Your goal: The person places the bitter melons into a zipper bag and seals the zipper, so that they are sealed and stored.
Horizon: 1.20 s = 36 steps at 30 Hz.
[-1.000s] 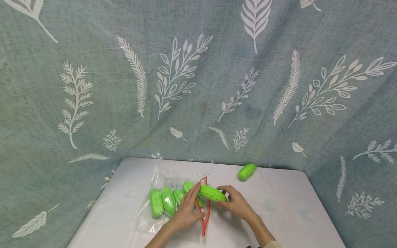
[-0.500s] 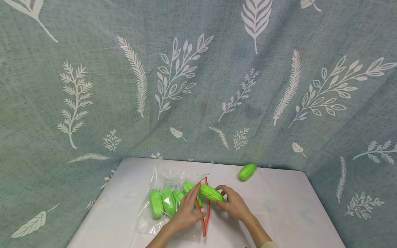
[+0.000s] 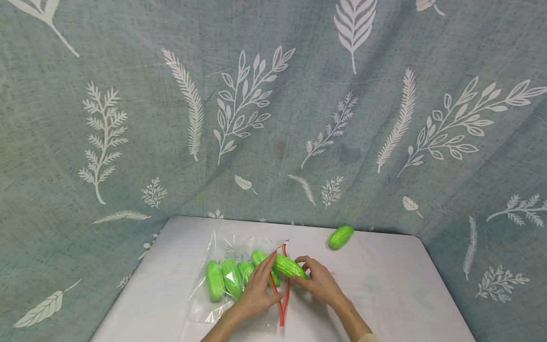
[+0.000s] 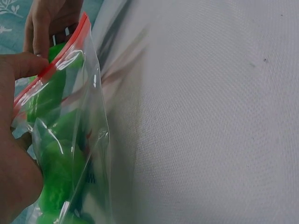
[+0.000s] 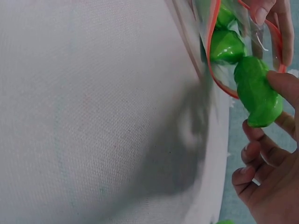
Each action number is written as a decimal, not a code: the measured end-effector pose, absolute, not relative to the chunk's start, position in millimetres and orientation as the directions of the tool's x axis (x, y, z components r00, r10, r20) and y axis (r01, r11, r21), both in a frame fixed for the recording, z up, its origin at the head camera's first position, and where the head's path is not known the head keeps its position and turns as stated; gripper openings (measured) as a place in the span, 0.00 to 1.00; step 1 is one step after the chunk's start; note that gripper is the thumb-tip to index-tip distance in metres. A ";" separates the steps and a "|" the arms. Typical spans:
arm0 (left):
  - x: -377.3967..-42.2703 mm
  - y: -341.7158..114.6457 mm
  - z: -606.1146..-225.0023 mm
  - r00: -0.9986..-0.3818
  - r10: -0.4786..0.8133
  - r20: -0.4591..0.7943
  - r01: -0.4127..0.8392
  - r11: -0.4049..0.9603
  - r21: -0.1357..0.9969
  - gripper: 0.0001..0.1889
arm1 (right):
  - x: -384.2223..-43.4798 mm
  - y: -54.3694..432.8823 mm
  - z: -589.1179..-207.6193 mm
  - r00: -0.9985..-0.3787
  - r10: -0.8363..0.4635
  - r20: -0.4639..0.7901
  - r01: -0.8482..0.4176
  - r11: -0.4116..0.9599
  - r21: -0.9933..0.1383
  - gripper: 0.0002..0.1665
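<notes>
My right hand holds a bright green, ridged bitter melon between thumb and fingertips by its near end. The melon's far end is inside the red-edged mouth of a clear zip bag, as the right wrist view shows. My left hand holds the bag at its mouth, its thumb on the red zip strip in the left wrist view. Several more green bitter melons lie inside the bag, partly hidden by the left hand.
Another green bitter melon lies alone near the back edge of the white table. A grey-green cloth with white leaf prints hangs behind and at both sides of the table.
My right hand has moved slightly left, carrying the bitter melon a little further into the bag's mouth. The left hand stays in place at the bag.
</notes>
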State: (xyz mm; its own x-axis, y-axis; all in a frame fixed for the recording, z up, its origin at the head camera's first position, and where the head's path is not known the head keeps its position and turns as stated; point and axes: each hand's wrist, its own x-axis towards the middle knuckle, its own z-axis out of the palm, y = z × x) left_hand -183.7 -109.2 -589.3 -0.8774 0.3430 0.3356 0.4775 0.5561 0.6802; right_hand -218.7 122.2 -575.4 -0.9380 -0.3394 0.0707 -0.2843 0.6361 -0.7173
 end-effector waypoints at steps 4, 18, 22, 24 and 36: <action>-184.0 -109.0 -589.0 -0.880 0.343 0.328 0.472 0.562 0.679 0.59 | -218.5 121.5 -574.9 -0.936 -0.344 0.070 -0.286 0.629 -0.723 0.25; -183.6 -108.5 -587.6 -0.887 0.330 0.324 0.461 0.566 0.684 0.59 | -215.9 122.1 -573.6 -0.931 -0.363 0.015 -0.259 0.631 -0.731 0.27; -183.9 -108.6 -588.8 -0.888 0.328 0.322 0.457 0.563 0.688 0.58 | -214.7 122.1 -572.7 -0.927 -0.374 0.004 -0.257 0.627 -0.735 0.25; -184.1 -108.6 -589.6 -0.889 0.326 0.321 0.456 0.562 0.690 0.58 | -214.1 121.9 -572.1 -0.924 -0.383 0.000 -0.257 0.619 -0.742 0.25; -184.4 -108.6 -588.8 -0.881 0.304 0.363 0.473 0.514 0.716 0.51 | -213.2 120.0 -571.9 -0.907 -0.420 0.017 -0.289 0.594 -0.751 0.25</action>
